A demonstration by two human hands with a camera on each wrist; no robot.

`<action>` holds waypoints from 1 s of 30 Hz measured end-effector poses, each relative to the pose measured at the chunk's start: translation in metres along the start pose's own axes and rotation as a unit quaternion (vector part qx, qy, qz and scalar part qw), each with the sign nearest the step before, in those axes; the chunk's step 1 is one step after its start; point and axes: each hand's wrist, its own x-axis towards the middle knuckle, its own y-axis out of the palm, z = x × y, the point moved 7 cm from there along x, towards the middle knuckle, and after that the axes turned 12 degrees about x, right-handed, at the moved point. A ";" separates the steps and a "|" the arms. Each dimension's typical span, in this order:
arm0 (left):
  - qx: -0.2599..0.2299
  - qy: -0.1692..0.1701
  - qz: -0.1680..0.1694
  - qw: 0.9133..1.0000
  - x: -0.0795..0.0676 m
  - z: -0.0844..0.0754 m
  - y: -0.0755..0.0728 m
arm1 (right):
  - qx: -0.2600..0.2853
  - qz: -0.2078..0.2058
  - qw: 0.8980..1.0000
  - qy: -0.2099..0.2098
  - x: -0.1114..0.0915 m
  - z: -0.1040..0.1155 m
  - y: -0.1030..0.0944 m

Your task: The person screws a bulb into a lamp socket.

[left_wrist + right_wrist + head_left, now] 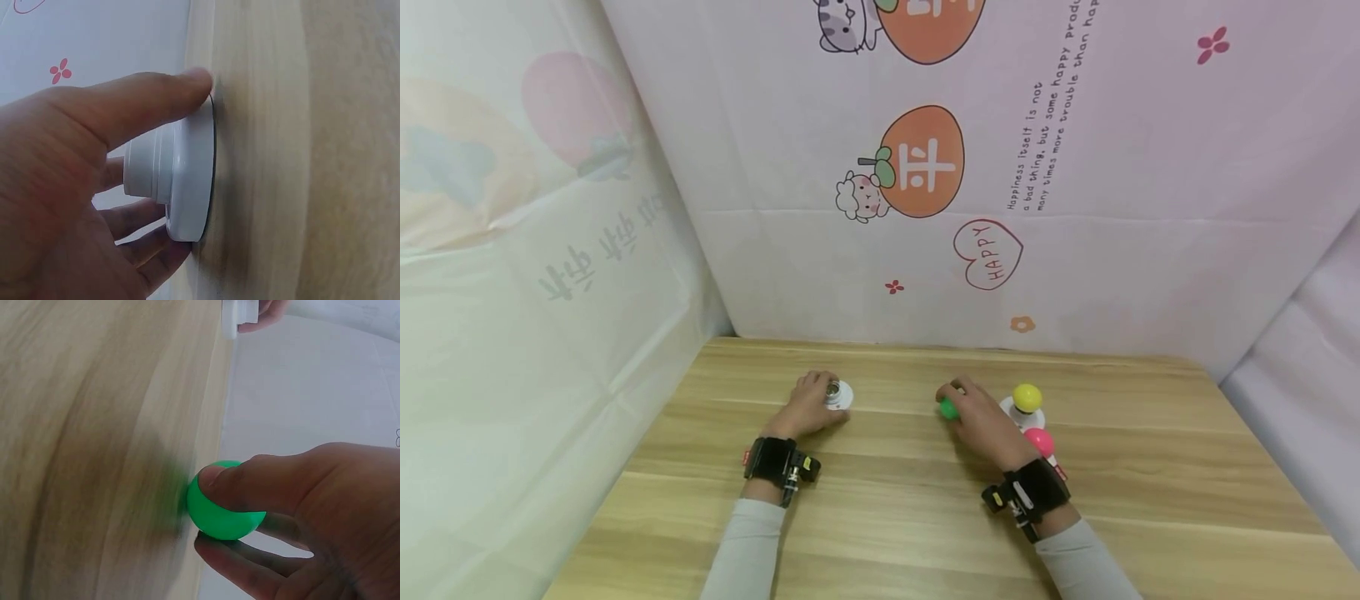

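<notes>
Head view: The wood-grain bench (895, 517) is the work surface. The lamp socket (842, 397) stands on it and is the landmark. A printed white cloth (1150, 208) hangs beyond the lamp socket; a second cloth (587, 358) hangs to its left. The left hand (808, 407) grips the lamp socket, whose metal-lined opening faces up. The right hand (988, 427) holds the green globe (949, 409), well to the right of the lamp socket. Farther right of the lamp socket, a second socket (1036, 420) stands with the yellow globe (1027, 397) above it; seating cannot be confirmed. The pink globe (1040, 442) is also far right of the lamp socket, partly hidden.

Left wrist view: The thumb presses one edge of the lamp socket's base; fingers curl around the opposite side. The base faces the bench.

Right wrist view: Thumb and fingers pinch the green globe, narrowly spaced. The lamp socket shows at the top edge.
</notes>
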 end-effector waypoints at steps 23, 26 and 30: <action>0.007 -0.002 -0.004 1.000 -0.003 -0.004 -0.005 | -0.017 -0.001 1.000 -0.003 -0.004 0.003 -0.005; -0.004 -0.001 -0.007 1.000 -0.004 -0.005 -0.006 | -0.018 0.000 1.000 0.005 -0.004 0.003 -0.007; -0.023 0.003 -0.008 1.000 -0.005 -0.010 -0.008 | -0.014 -0.003 1.000 0.007 -0.003 0.004 -0.011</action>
